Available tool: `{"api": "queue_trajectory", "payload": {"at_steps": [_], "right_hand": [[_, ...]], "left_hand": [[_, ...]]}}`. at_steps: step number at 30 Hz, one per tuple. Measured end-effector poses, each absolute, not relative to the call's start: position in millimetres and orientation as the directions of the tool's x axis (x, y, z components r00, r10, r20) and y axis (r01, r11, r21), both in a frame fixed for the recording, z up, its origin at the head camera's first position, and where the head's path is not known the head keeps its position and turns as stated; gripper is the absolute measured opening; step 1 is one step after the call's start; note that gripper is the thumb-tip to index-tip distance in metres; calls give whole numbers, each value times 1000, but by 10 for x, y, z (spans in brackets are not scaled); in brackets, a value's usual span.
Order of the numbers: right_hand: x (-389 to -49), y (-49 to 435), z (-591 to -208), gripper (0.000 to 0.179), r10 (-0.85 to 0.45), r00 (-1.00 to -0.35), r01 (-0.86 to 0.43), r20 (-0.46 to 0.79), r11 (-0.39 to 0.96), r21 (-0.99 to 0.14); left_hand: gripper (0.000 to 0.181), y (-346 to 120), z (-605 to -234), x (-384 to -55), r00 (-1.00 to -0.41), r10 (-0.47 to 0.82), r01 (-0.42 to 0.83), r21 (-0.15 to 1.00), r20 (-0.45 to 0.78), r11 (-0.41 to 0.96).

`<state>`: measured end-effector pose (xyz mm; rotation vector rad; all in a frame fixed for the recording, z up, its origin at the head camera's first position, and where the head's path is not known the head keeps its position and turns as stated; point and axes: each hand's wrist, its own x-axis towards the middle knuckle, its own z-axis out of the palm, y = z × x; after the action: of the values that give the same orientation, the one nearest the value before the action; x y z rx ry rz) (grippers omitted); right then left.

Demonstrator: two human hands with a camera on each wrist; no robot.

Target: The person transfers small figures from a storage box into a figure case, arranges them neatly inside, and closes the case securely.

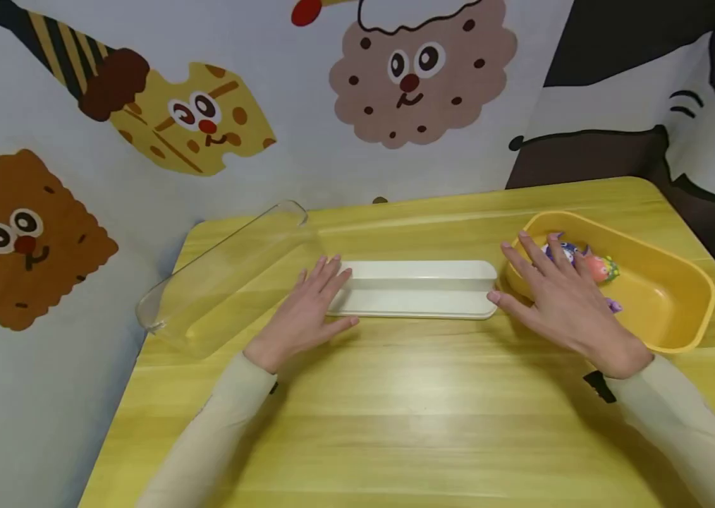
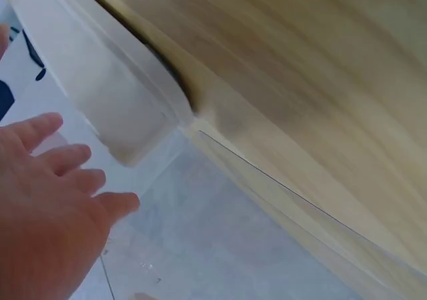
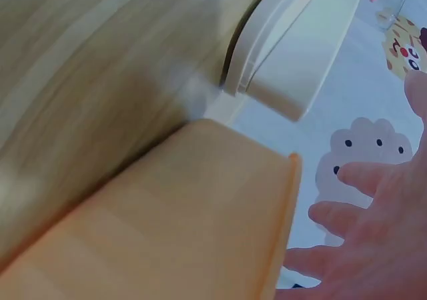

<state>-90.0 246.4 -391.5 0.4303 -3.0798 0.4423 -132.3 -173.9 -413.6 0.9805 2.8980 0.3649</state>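
Observation:
Fingers spread, my left hand (image 1: 308, 310) hovers at the left end of a long white lidded box (image 1: 414, 296), and no grip on it shows. My right hand (image 1: 563, 303) is spread over the near left side of a yellow plastic tub (image 1: 681, 303), holding nothing. Inside the tub lie a few small colourful items: a dark blue patterned one (image 1: 563, 250), a red, yellow and green one (image 1: 601, 268) and a purple one (image 1: 614, 305), partly hidden by the hand. The right wrist view shows the tub's outer wall (image 3: 167, 213) beside the white box's end (image 3: 287, 67).
A clear plastic bin (image 1: 218, 296) stands slanted on the left of the wooden table (image 1: 408, 416), close to my left hand. Behind the table hangs a white cloth (image 1: 294, 85) printed with cartoon biscuits. The table's back edge lies just beyond the containers.

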Motion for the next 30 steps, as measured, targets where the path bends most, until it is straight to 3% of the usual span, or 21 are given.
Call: {"api": "queue_trajectory", "payload": {"at_steps": [13, 22, 30], "right_hand": [[-854, 2871, -3595, 86, -227, -974, -220, 6, 935, -277], [-937, 3295, -3327, 91, -165, -978, -129, -129, 959, -253], [-1107, 3496, -3263, 91, -195, -953, -113, -232, 939, -324]], "left_hand": [[79, -1804, -4163, -1385, -750, 662, 634, 286, 0, 718], [75, -1801, -4128, -1409, -757, 653, 615, 317, -16, 722], [74, -1820, -4131, -1407, -755, 655, 616, 320, -18, 720]]}}
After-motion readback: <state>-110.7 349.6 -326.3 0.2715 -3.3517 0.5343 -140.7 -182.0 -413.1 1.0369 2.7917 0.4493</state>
